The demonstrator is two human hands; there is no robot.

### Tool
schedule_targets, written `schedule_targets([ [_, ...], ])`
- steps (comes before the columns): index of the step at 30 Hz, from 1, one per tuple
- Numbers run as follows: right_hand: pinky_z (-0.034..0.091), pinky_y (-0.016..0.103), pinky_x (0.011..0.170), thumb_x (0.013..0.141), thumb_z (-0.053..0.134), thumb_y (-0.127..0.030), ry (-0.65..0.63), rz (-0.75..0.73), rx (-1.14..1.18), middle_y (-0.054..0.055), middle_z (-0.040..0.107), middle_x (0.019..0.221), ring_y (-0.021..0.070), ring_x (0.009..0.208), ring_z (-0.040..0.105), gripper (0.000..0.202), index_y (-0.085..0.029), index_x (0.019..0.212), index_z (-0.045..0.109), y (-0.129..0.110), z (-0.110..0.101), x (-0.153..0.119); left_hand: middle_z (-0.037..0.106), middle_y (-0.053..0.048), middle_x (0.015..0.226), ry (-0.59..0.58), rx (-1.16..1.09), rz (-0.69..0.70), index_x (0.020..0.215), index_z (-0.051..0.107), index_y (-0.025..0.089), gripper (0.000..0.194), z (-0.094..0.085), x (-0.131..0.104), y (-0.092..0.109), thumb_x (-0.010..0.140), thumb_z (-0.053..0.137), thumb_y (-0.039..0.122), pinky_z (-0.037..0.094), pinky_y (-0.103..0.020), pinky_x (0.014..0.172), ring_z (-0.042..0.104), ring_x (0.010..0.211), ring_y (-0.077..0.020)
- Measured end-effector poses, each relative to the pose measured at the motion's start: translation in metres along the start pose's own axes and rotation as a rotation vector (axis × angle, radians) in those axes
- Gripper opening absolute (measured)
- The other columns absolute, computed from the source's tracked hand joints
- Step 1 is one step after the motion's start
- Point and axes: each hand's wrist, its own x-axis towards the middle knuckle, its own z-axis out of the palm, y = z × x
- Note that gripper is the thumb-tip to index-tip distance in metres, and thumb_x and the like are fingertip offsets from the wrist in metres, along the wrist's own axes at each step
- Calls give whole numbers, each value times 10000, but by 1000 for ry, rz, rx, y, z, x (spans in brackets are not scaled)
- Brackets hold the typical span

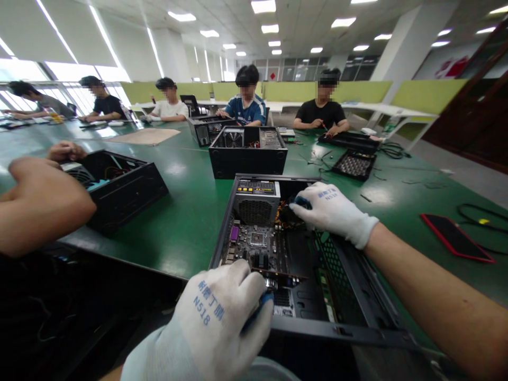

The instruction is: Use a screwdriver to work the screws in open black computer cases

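An open black computer case [349,328] lies on its side in front of me. Inside are a power supply [257,203], a motherboard [257,241] and an expansion card [291,278]. My right hand [337,211], in a white glove with blue fingertips, is closed around a dark cable bundle [286,212] beside the power supply. At the near side of the case is my left hand [226,317], gloved alike, with its fingers curled by the end of the expansion card. Whatever its fingertips grip is hidden.
Another open case [129,185] stands left, beside a co-worker's bare arm [43,203]. Ahead is a further case [248,159]. To the right lie a black drive-cage-like panel [354,163], loose cables [395,150] and a red-edged black pad [456,237]. Several people sit across the green table [186,211].
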Motion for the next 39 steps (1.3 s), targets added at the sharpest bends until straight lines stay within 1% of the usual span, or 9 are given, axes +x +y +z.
schedule_targets([
  [5,449,322,839,1008,514,-494,111,17,259,107,759,958,236,921,644,424,-168,974,783,7,2,-14,591,-26,909,-103,-3,-25,919,602,235,122,-12,16,3,981,499,254,481,-327,657,611,751,-186],
  [9,449,352,911,991,551,-488,136,0,256,131,764,1026,261,988,648,411,-148,1031,780,6,5,-14,611,-61,1057,-179,99,44,1085,670,233,165,-9,53,-8,1003,531,269,548,-365,841,658,934,-217],
  [11,443,359,927,994,550,-494,125,-13,239,137,762,1043,267,1003,649,420,-145,1051,776,6,6,-13,615,-89,1121,-264,160,35,1145,695,230,224,-2,77,-17,1009,541,318,554,-404,910,675,1006,-248],
  [16,420,363,932,1018,515,-523,126,-48,207,126,758,1041,270,1018,642,440,-162,1053,765,9,10,-14,681,-126,1165,-570,300,-7,1256,707,231,356,26,135,-41,941,608,364,568,-403,924,708,1056,-296],
  [19,408,372,936,1024,508,-522,132,-68,183,130,755,1057,277,1036,639,442,-157,1060,755,11,13,-14,737,-113,1178,-726,347,-8,1243,697,212,426,44,160,-50,849,713,371,574,-371,940,719,1082,-294],
  [21,403,381,941,1026,503,-522,129,-75,171,136,751,1071,286,1053,634,449,-152,1073,752,11,14,-15,749,-121,1206,-778,380,-14,1221,701,189,454,57,172,-56,799,768,344,568,-364,976,718,1118,-298],
  [27,391,394,949,1027,504,-530,129,-76,198,135,743,1092,296,1084,621,454,-156,1094,753,11,14,-16,727,-141,1292,-819,394,8,1234,694,177,472,86,183,-69,797,787,329,544,-381,1051,699,1192,-309],
  [31,383,396,955,1025,502,-547,122,-105,221,130,744,1094,292,1089,622,460,-166,1081,754,11,14,-17,721,-159,1289,-854,409,17,1260,680,160,542,87,179,-68,760,822,316,562,-402,1023,705,1172,-334],
  [39,398,413,941,1023,495,-565,107,-98,246,131,749,1092,306,1092,633,472,-179,1065,763,10,12,-17,728,-159,1284,-854,423,-1,1267,679,140,393,87,179,-64,904,691,289,558,-392,1029,704,1189,-320],
])
